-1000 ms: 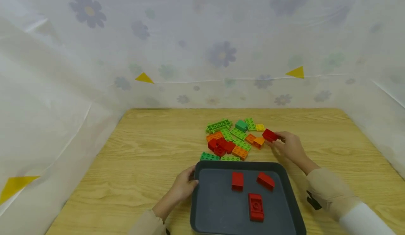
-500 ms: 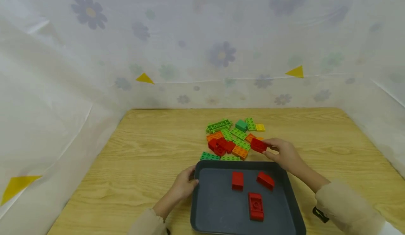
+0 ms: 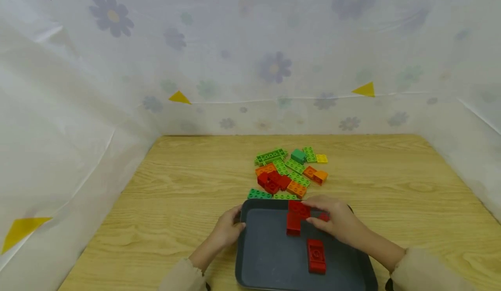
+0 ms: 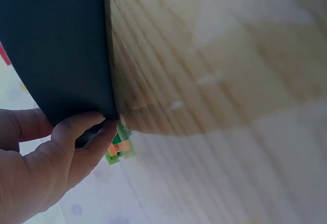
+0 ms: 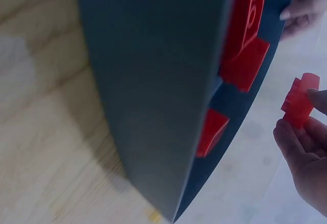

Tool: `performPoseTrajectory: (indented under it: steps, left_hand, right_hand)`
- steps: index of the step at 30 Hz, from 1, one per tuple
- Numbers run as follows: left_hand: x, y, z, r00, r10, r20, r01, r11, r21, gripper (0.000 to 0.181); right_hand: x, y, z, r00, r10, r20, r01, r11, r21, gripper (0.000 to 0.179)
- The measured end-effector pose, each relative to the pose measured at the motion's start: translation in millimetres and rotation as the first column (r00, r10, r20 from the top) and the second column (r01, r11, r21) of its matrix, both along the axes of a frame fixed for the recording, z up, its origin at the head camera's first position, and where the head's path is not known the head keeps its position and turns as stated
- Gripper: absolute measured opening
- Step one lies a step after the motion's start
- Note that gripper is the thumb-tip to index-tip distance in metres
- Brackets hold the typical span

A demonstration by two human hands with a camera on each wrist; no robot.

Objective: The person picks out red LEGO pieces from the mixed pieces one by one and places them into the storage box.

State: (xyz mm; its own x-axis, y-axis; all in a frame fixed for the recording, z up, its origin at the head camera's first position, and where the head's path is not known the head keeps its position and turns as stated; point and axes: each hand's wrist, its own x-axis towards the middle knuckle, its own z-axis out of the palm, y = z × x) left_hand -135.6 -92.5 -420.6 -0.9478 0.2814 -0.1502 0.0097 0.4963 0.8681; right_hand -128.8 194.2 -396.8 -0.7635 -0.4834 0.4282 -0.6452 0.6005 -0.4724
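My right hand pinches a red toy brick between thumb and fingers above the far side of the dark grey tray. In the right wrist view that held brick is seen side-on, raised off the tray. Inside the tray lie a red brick just below the held one, a longer red brick nearer the front, and another red brick mostly hidden behind my right hand. With fingers under and thumb on its rim, my left hand grips the tray's left edge.
Beyond the tray is a loose pile of bricks: green plates, orange bricks, red bricks and a small yellow brick. All stand on a wood-grain table, with a flowered white sheet behind it.
My right hand has carried the red brick left and toward me, from beside the pile to above the tray. The left hand stays on the tray's rim.
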Motion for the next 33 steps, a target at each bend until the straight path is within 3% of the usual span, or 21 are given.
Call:
performPoseTrajectory:
  steps: [7, 13, 20, 33]
  left_hand:
    - [-0.6, -0.9, -0.7, 1.000, -0.001, -0.013, 0.001, 1.000, -0.002, 0.050]
    - [-1.9, -1.9, -2.1, 1.000, -0.002, -0.023, 0.002, 1.000, -0.008, 0.048]
    - [-1.2, -3.4, -4.8, 1.000, -0.021, -0.010, 0.021, 1.000, 0.000, 0.049]
    - [-4.6, -3.0, -4.9, 1.000, -0.017, -0.015, 0.018, 1.000, 0.004, 0.049]
  right_hand:
    - [14.7, -16.5, -0.1, 0.977, 0.130, 0.168, -0.138, 0.990, 0.037, 0.035]
    - [17.9, -22.4, -5.0, 0.937, 0.165, 0.308, -0.200, 0.976, 0.086, 0.034]
    - [19.0, -24.4, -17.3, 0.897, 0.182, 0.404, -0.250, 0.960, 0.124, 0.034]
    - [21.2, -26.5, -24.5, 0.906, 0.145, 0.397, -0.224, 0.961, 0.161, 0.035]
